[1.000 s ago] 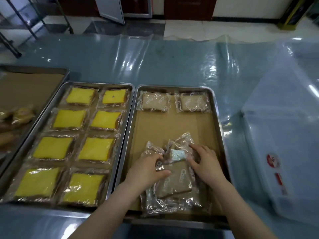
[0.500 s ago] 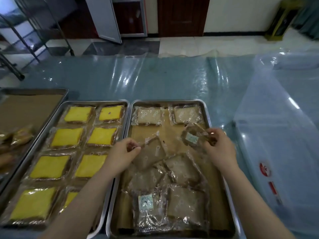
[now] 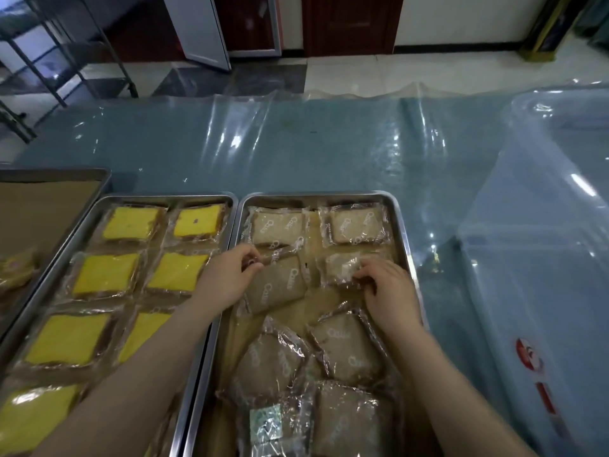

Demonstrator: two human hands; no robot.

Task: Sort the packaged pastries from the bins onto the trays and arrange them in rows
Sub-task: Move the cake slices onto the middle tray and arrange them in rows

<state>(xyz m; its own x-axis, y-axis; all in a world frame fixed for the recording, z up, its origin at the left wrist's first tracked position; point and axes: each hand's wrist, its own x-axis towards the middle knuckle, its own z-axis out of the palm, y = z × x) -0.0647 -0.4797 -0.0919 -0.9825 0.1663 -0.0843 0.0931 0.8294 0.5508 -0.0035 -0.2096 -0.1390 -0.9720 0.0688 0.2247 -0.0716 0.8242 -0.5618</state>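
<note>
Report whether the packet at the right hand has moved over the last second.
Yes. The right hand carried its packet from the near-end pile toward the tray's far end; it now lies just on the near side of the far right packet.

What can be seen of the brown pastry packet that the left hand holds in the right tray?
The brown pastry packet is a flat, roughly square brown slice sealed in clear, crinkled film printed with white logos. It lies on the paper lining of the right tray, second row, left side, tilted out of line with the back-row packet. The left hand pinches its far left corner. The right hand grips the neighbouring packet.
</note>
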